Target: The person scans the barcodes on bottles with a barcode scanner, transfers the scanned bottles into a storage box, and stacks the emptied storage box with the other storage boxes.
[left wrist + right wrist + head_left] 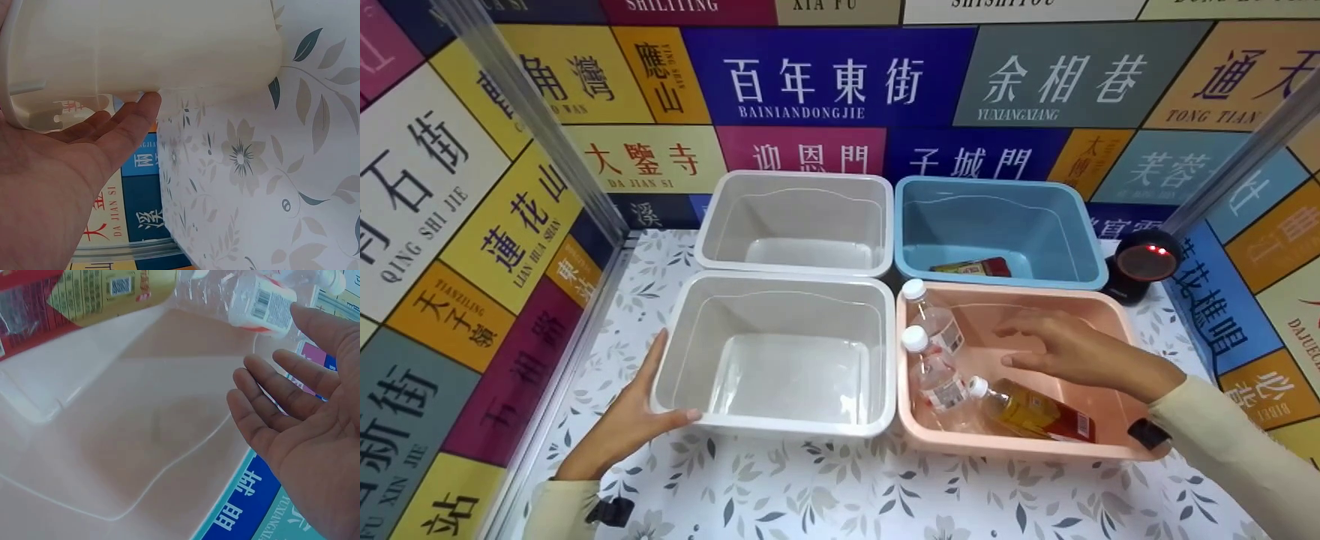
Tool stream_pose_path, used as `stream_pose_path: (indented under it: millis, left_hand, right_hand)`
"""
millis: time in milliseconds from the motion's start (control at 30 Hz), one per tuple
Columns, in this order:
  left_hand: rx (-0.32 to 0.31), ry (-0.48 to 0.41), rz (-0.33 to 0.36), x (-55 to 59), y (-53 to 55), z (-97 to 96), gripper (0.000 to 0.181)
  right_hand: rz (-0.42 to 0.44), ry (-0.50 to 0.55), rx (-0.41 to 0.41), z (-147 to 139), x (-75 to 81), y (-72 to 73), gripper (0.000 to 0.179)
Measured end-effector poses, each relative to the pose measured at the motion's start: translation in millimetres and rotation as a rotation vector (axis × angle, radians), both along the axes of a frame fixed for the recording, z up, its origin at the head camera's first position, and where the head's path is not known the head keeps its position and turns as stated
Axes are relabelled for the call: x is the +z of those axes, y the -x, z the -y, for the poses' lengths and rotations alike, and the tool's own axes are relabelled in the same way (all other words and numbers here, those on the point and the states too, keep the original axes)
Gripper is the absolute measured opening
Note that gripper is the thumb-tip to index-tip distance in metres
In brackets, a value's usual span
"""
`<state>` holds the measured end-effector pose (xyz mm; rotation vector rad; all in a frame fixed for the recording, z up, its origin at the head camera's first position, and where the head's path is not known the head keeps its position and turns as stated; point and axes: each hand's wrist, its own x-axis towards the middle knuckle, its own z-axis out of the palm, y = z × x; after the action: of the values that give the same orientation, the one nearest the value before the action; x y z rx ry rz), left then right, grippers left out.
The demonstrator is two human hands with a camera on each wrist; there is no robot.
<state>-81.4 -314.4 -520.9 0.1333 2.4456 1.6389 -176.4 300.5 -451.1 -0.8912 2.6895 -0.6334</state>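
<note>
My left hand (622, 420) rests against the near-left corner of a light grey plastic bin (776, 429). Its thumb lies at the front rim and its fairly straight fingers touch the outer wall, as the left wrist view also shows. Over the inside of a pink bin (1035, 448) hovers my right hand (1057, 349), fingers spread and holding nothing. Two clear bottles with white caps, a rear bottle (936, 319) and a front bottle (937, 382), lean at that bin's left side. A bottle of yellow liquid (1027, 409) with a red-and-yellow label lies along the front.
Behind stand another light grey bin (795, 259) and a blue bin (1005, 206) with a red-and-yellow package (975, 267) inside. A black round device with red lights (1147, 259) is at the right. Sign-printed panels enclose the leaf-patterned table (780, 495).
</note>
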Motion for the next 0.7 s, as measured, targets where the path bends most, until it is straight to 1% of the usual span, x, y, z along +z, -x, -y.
stream_pose_path:
  millis: [100,200,300,400,500,567,700]
  left_hand:
    - [0.001,0.008,-0.004,0.1,0.3,-0.1,0.120]
    - [0.003,0.025,-0.006,0.6,0.2,-0.2,0.120]
    - [0.004,0.028,-0.008,0.9,-0.1,-0.7,0.120]
    - [0.008,0.034,-0.005,0.8,-0.4,-0.8,0.120]
    - [0.011,0.043,0.004,0.2,-0.6,0.0,0.120]
    - [0.012,0.048,0.007,0.1,-0.9,0.6,0.120]
    - [0.011,0.052,0.006,1.0,-1.1,0.7,0.120]
  right_hand:
    - [0.011,-0.015,0.016,1.7,-1.8,-4.0,0.058]
    - [0.025,-0.014,0.038,2.8,-3.1,-6.6,0.052]
    - [0.045,-0.025,0.043,3.6,-2.9,-8.1,0.048]
    - [0.083,-0.038,0.034,4.5,-2.5,-9.4,0.049]
    - [0.129,-0.065,0.016,5.7,-2.9,-10.6,0.055]
    - [0.156,-0.082,0.020,6.2,-3.6,-11.0,0.057]
    - [0.218,-0.092,0.060,8.6,-5.1,-12.3,0.047]
